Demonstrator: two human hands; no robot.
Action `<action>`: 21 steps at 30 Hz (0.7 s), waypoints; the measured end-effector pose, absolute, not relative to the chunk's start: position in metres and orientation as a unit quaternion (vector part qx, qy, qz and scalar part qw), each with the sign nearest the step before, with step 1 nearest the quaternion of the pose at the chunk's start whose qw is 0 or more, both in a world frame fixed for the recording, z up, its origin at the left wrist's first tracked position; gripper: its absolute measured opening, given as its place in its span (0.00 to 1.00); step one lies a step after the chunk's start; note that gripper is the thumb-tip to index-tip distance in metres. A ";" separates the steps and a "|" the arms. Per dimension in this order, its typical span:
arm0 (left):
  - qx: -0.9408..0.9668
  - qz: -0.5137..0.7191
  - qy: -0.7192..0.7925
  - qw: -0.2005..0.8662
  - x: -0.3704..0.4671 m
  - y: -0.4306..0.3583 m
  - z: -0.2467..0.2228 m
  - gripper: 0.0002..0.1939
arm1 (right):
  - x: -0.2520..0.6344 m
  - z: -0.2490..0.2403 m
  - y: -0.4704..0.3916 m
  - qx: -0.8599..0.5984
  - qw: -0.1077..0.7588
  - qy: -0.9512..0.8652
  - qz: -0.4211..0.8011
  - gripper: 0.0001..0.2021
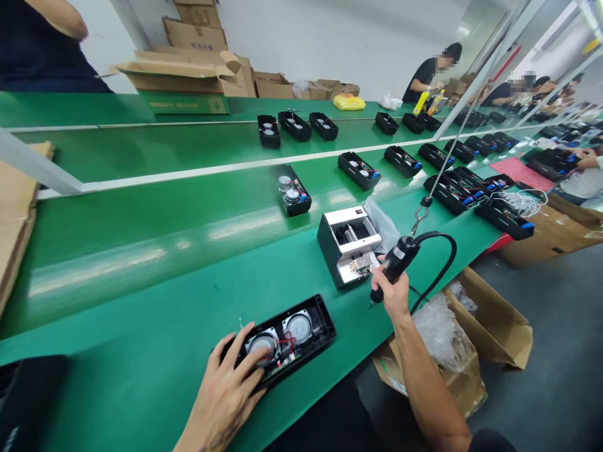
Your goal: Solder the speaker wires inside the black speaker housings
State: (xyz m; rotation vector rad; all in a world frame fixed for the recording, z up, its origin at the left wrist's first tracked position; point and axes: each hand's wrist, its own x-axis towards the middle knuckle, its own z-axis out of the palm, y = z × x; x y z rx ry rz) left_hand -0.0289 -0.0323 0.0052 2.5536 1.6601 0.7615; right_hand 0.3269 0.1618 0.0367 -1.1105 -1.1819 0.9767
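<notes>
My left hand [230, 376] grips the left end of an open black speaker case [325, 323], its fingers reaching over the rim and onto the nearer speaker. Inside the case, a second round speaker [298, 328] with a pale cone shows at the far end, with red wires and a small circuit board beside it. My right hand [393, 290] is wrapped round a black electric screwdriver [398, 260] hanging from a metal hook and cable. The driver's bit points down, apart from the case. Just left of the screwdriver stands a black and silver screw feeder [346, 245].
Further open speaker cases [293, 191] stand along the green conveyor [141, 226]. A dark case [32, 402] lies at the lower left. Cardboard boxes with plastic bags [499, 326] sit below the table's right edge. Co-workers [426, 75] are at the far right.
</notes>
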 end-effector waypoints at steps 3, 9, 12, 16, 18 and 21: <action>0.813 0.244 0.529 0.004 -0.028 -0.034 0.005 0.09 | 0.331 0.038 0.154 -0.418 0.581 -0.531 0.454 0.25; 0.810 0.253 0.530 0.003 -0.026 -0.037 0.006 0.07 | 0.332 0.033 0.138 -0.402 0.555 -0.556 0.470 0.25; 0.807 0.261 0.530 0.012 -0.027 -0.036 0.005 0.05 | 0.327 0.040 0.139 -0.433 0.565 -0.542 0.446 0.20; 0.794 0.286 0.535 0.026 -0.024 -0.029 0.003 0.04 | 0.317 0.076 0.154 -0.410 0.657 -0.506 0.379 0.17; 0.790 0.288 0.541 0.020 -0.018 -0.023 0.004 0.05 | 0.308 0.097 0.165 -0.381 0.703 -0.493 0.343 0.17; 0.783 0.280 0.556 0.007 -0.005 -0.014 0.008 0.07 | 0.292 0.116 0.182 -0.381 0.704 -0.514 0.310 0.18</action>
